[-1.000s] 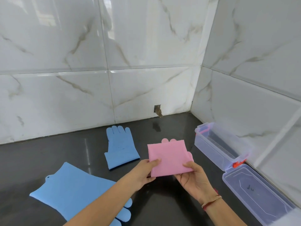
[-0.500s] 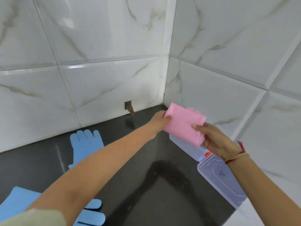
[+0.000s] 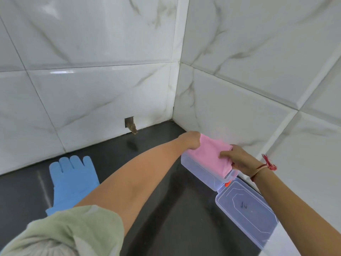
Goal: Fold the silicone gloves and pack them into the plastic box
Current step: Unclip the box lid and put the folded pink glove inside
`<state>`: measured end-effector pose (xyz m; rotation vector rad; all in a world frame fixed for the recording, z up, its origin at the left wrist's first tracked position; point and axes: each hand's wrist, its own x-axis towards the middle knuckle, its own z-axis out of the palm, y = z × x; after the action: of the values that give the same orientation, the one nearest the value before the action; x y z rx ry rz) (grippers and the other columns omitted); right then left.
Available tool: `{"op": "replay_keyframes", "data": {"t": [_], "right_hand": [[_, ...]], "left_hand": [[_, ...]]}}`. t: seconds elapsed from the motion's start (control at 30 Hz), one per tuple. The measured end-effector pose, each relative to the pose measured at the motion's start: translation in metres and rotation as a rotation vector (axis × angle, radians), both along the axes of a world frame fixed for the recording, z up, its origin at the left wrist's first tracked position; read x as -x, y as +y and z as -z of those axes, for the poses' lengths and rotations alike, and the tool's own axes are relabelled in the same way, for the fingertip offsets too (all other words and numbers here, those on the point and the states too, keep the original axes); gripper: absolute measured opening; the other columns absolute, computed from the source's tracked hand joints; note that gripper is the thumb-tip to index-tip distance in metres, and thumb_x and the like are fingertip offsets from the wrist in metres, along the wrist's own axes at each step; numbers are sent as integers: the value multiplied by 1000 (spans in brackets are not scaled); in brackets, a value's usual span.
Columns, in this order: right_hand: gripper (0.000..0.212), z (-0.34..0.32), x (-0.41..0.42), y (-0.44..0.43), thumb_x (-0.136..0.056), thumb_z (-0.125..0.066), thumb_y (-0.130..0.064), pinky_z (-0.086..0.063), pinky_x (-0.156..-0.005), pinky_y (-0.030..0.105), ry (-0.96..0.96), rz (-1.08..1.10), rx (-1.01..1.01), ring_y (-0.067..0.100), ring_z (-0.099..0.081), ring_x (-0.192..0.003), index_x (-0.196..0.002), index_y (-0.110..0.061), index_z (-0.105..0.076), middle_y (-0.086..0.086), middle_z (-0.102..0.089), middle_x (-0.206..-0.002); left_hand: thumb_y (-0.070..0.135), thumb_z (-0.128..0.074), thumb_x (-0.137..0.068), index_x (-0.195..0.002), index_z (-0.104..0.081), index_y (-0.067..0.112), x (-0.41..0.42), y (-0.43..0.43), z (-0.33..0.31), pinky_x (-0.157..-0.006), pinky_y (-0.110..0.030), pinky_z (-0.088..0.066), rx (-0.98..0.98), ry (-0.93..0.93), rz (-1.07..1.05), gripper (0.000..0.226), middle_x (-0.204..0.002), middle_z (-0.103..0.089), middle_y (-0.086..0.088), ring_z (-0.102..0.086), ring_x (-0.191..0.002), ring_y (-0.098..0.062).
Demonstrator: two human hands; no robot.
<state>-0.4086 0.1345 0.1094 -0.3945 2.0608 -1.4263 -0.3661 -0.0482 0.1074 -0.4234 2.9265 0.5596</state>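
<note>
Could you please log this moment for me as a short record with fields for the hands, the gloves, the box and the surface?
left hand: grips far end of the folded pink glove
right hand: grips its near end
pink glove: folded, on the open top of the plastic box, not fully inside
lid: hinged open, flat on the dark counter
blue glove: flat on the counter, partly hidden by the left arm

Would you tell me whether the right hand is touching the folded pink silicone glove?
Touching: the head view shows the right hand with fingers curled around the folded pink silicone glove.
</note>
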Motion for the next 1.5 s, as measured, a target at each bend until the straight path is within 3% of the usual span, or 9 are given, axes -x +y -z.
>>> {"op": "replay_keyframes", "data": {"t": [0.1,0.23,0.43,0.6,0.73,1.07,1.17,1.37,1.5], "right_hand": [[13,2,2,-7,-76,-60,0,-39,-37,17,40,-30,-148,19,-46,-58,-84,-8,-54,8,-50,-69],[30,12,9,-19,-76,-57,4,-46,-67,33,190,-68,-373,31,-52,-83,-106,3,-52,19,-54,-92],[25,26,4,-32,-76,-62,-2,-42,-52,23,453,-238,-791,28,-52,-80,-98,-3,-51,18,-57,-95],[27,30,-6,-31,-77,-66,-16,-43,-59,24,847,-261,-992,28,-63,-82,-102,-6,-62,13,-68,-96],[32,39,-11,-34,-80,-61,-9,-45,-68,33,1127,-230,-919,33,-58,-99,-111,-7,-55,14,-56,-109],[39,45,-2,-46,-96,-44,-10,-39,-105,33,756,-566,-920,29,-51,-122,-136,-8,-46,12,-54,-135],[37,31,-8,-39,-94,-46,-8,-40,-103,34,677,-412,-760,32,-53,-118,-130,-6,-52,17,-57,-130],[21,9,-78,-24,-80,-66,-4,-39,-90,32,1121,63,-95,32,-59,-100,-100,-9,-67,14,-66,-105],[20,24,-140,-48,-79,-70,-8,-41,-99,39,973,-180,46,26,-57,-105,-98,-12,-68,8,-63,-108]], "left_hand": [[-2,-41,-87,-88,-49,6,2,5,5,-69,-33,-38,118,-6,-16,11,-71,-45,-3,-49,-77,-23],[-3,-40,-83,-71,-45,13,2,18,13,-79,-36,-26,277,-8,-22,20,-67,-41,-1,-43,-66,-19],[7,-43,-87,-87,-49,19,3,27,31,-100,-38,-21,424,-78,-1,13,-85,-53,0,-43,-82,-22],[8,-57,-84,-108,-57,18,1,31,26,-90,-36,-34,513,-34,11,26,-100,-59,-2,-54,-95,-23],[2,-58,-85,-110,-60,11,4,42,22,-79,-31,-48,470,96,86,27,-114,-63,-5,-62,-105,-23],[29,-46,-95,-123,-57,17,4,33,31,-98,-37,-39,172,-231,81,33,-122,-60,-4,-53,-115,-24],[29,-44,-95,-119,-62,17,-15,19,27,-88,-35,-44,46,-14,108,32,-119,-62,-4,-55,-112,-23],[23,-58,-87,-114,-63,13,-141,-20,13,-99,-37,-44,38,731,-34,29,-118,-63,-8,-55,-115,-24],[47,-50,-89,-139,-39,24,-272,-25,58,-112,-45,-23,217,525,-428,56,-150,-33,-5,-20,-143,-26]]}}
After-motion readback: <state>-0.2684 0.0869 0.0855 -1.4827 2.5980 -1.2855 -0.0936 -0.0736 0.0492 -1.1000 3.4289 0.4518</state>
